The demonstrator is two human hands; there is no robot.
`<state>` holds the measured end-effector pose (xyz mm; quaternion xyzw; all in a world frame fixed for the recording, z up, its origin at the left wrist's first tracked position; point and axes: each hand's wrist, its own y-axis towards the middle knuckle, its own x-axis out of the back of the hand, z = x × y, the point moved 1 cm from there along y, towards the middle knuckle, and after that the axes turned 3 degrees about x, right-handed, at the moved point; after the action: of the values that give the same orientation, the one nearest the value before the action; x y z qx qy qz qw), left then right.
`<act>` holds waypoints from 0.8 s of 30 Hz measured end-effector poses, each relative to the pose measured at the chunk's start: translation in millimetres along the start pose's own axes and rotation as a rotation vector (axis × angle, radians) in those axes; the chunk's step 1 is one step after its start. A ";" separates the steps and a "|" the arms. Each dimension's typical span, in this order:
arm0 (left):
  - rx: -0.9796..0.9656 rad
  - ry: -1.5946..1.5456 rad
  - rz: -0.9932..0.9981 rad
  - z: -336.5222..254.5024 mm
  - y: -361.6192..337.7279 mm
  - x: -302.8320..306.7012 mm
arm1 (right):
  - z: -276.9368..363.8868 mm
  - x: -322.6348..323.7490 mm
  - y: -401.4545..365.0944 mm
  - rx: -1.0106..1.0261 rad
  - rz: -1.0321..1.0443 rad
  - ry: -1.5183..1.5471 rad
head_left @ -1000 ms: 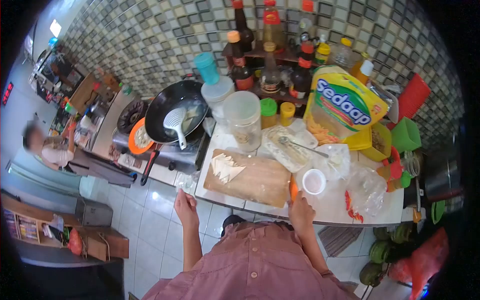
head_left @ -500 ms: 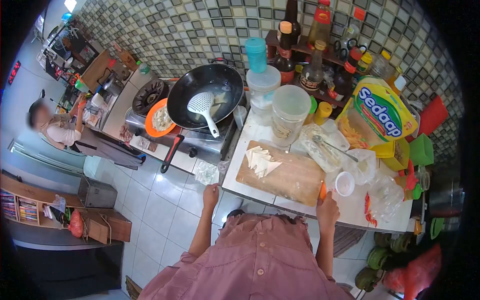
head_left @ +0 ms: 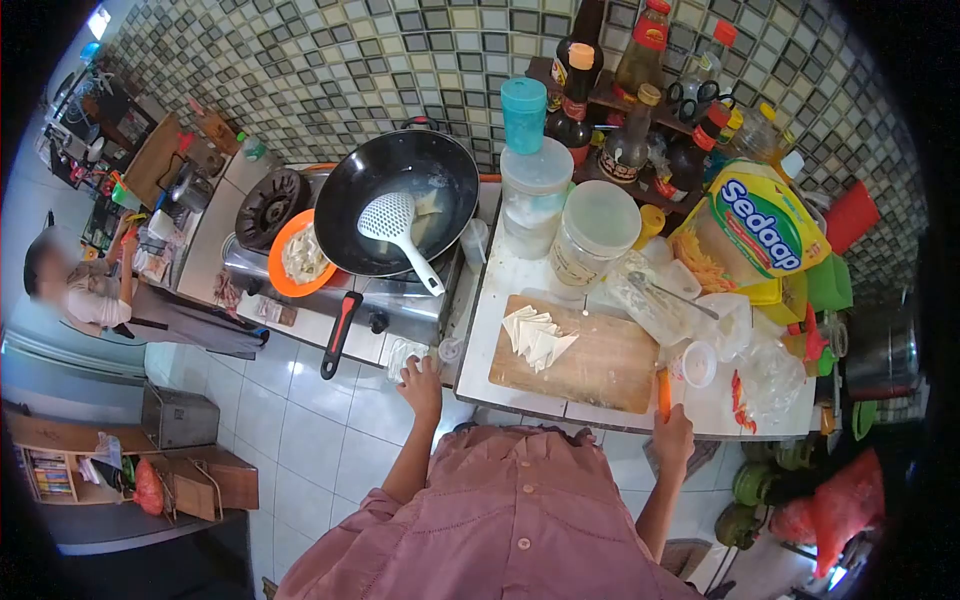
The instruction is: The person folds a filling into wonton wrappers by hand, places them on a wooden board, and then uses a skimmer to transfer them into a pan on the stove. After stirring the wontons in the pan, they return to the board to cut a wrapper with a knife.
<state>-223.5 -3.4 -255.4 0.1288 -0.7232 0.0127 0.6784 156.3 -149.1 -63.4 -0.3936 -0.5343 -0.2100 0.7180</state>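
Note:
My left hand point(head_left: 421, 388), fingers spread, is at the counter's front edge, over the near side of a clear plastic wrapper point(head_left: 404, 358). My right hand point(head_left: 674, 438) is closed on an orange handle point(head_left: 664, 394) beside the cutting board's right end; whatever the handle belongs to cannot be made out. On the wooden cutting board point(head_left: 600, 375) lie several pale dough triangles point(head_left: 540, 338), overlapping at its left. A white slotted spatula point(head_left: 388, 217) rests in the black wok point(head_left: 340, 190) on the stove. An orange plate point(head_left: 285, 270) of pale food is left of the wok.
Two lidded tubs point(head_left: 597, 225) stand behind the board, near sauce bottles point(head_left: 626, 140). A yellow Sedaap bag point(head_left: 770, 220), a small white cup point(head_left: 698, 364) and plastic bags point(head_left: 770, 385) are to the right. Another person point(head_left: 95, 290) stands at the far left.
My left hand has opened from a closed shape and reached up to the wrapper. My right hand keeps the orange handle. The whole view has shifted slightly.

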 end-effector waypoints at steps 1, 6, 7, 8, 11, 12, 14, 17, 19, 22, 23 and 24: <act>-0.003 -0.003 0.003 1.8 0.7 2.3 | 1.8 2.0 -1.0 -0.005 -0.001 -0.001; 0.013 -0.103 0.045 7.2 2.8 6.5 | 4.0 1.4 2.1 0.000 0.088 -0.005; 0.012 -0.103 0.044 6.9 2.5 5.9 | 0.9 -1.9 5.0 -0.001 0.087 -0.003; 0.052 -0.080 0.052 6.5 2.8 5.1 | -3.6 -5.9 8.4 0.012 0.086 -0.012; 0.089 -0.061 0.054 6.8 -0.9 1.7 | -2.6 3.4 7.0 0.048 0.143 -0.014; 0.082 -0.067 0.049 6.6 -2.1 0.4 | -2.1 7.1 5.5 0.069 0.199 -0.008; 0.062 -0.085 0.001 4.6 -3.1 2.3 | -7.3 3.2 9.0 0.086 0.173 0.015; 0.003 -0.125 -0.045 5.9 -4.1 18.5 | -15.1 -1.7 15.0 0.129 0.116 0.092; -0.072 -0.587 0.132 20.5 -1.3 22.7 | -14.0 0.2 14.9 0.147 0.083 0.156; -0.011 -0.672 0.171 12.2 0.6 101.0 | -1.7 3.6 14.7 0.090 0.022 0.221; -0.009 -0.680 0.126 13.9 1.1 118.7 | -0.4 1.2 16.1 0.085 0.019 0.226; 0.008 -0.746 0.141 17.6 3.5 135.6 | 0.5 -1.0 17.7 0.113 -0.022 0.230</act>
<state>-247.8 -26.3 -122.7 0.0769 -0.9276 0.0144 0.3654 168.4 -138.2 -70.3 -0.3198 -0.4635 -0.2314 0.7933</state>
